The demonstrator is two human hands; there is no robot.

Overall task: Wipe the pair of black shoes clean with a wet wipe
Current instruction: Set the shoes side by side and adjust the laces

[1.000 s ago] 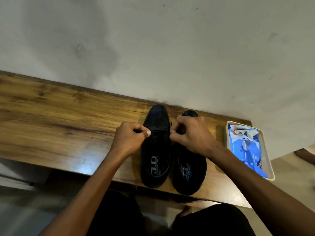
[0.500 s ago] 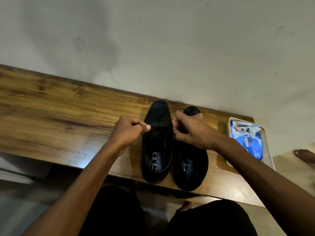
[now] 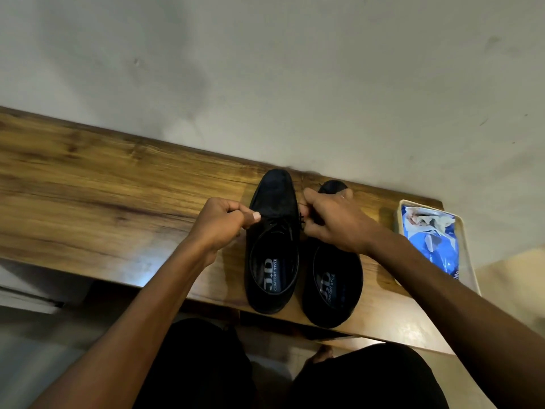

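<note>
Wooden surface (image 3: 118, 202) against wall carried both black lace-up shoes: left shoe (image 3: 272, 240), right shoe (image 3: 331, 284) touching it. Left hand (image 3: 221, 225) and right hand (image 3: 333, 219) pinched left shoe's laces. Wet-wipe pack (image 3: 432, 240) in tray right of shoes; no wipe in either hand, wiping apparently not begun.

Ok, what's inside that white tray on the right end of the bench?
A blue wet wipe packet with crumpled white wipe at its opening fills the white rectangular tray. The packet covers whatever lies beneath it.

"J.D COMFORT STYLE" on the insole of the left shoe (image 3: 272, 231) and of the right shoe (image 3: 331, 290).
</note>
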